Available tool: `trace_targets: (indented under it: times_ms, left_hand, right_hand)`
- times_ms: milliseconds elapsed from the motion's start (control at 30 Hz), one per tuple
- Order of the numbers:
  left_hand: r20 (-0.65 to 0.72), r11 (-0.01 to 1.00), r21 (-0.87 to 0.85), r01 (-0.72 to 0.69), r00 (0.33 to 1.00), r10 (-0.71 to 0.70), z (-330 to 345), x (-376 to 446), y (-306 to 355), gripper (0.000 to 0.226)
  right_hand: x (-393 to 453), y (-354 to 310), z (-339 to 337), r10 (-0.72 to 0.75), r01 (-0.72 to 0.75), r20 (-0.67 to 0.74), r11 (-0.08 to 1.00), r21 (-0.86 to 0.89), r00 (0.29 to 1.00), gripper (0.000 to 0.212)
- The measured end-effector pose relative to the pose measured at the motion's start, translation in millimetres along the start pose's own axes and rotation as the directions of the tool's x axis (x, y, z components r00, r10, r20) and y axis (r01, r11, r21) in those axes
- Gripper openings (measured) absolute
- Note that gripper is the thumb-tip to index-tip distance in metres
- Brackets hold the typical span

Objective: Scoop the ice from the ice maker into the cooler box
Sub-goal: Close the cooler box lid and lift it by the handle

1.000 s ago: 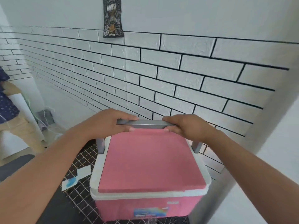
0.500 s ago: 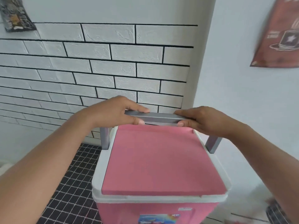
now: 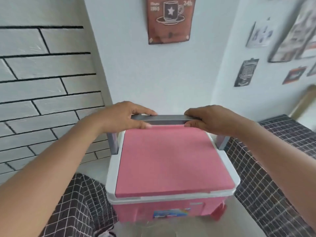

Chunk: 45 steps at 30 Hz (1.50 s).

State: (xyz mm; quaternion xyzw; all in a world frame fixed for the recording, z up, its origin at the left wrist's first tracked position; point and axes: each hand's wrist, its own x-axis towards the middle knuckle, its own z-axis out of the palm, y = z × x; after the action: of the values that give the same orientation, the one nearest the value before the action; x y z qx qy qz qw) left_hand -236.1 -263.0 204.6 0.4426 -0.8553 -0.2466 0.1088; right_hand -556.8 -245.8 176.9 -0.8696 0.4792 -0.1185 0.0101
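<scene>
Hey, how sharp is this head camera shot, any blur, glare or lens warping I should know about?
Head view: motion blur softens the cooler box's front label and the right-wall frames; wide-angle warping splays the brick wall's lines; soft, even light, no harsh glare; both hands, left hand and right hand, on the grey handle stay fairly crisp.

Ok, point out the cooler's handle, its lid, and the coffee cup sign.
handle [image 3: 166, 119]: head view, middle of grey bar.
lid [image 3: 164, 161]: head view, centre of pink top.
coffee cup sign [image 3: 170, 19]: head view, printed cup.
</scene>
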Motion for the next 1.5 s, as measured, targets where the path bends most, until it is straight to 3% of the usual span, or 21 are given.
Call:
trace_targets:
  times_ms: [233, 367, 533, 700, 1167, 1300, 1500]
  left_hand:
    - [0.113, 0.975, -0.069, -0.213, 0.969, 0.22, 40, 95, 36, 0.044]
    - [0.138, 0.933, -0.1, -0.346, 0.924, 0.357, 56, 136, 62, 0.045]
    - [0.161, 0.845, -0.152, -0.512, 0.831, 0.533, 62, 175, 109, 0.042]
    - [0.213, 0.737, -0.211, -0.642, 0.706, 0.675, 78, 202, 155, 0.044]
    - [0.292, 0.519, -0.335, -0.787, 0.437, 0.851, 136, 250, 258, 0.047]
    - [0.275, 0.445, -0.372, -0.814, 0.361, 0.891, 156, 265, 294, 0.044]
    - [0.312, 0.419, -0.359, -0.834, 0.316, 0.896, 208, 310, 363, 0.043]
  right_hand:
    - [-73, 51, -14, 0.22, -0.23, -0.092, 0.966, -0.12, 0.971, 0.061]
    - [-113, 58, -33, 0.304, -0.324, -0.126, 0.925, -0.196, 0.944, 0.054]
    - [-160, 59, -62, 0.421, -0.452, -0.169, 0.853, -0.26, 0.891, 0.051]
    - [-201, 42, -80, 0.561, -0.603, -0.228, 0.767, -0.22, 0.796, 0.047]
    - [-285, 22, -105, 0.789, -0.84, -0.289, 0.51, -0.182, 0.542, 0.049]
    - [-319, 33, -112, 0.8, -0.862, -0.322, 0.485, -0.15, 0.506, 0.049]
    - [-375, 79, -121, 0.85, -0.906, -0.316, 0.406, -0.118, 0.421, 0.054]
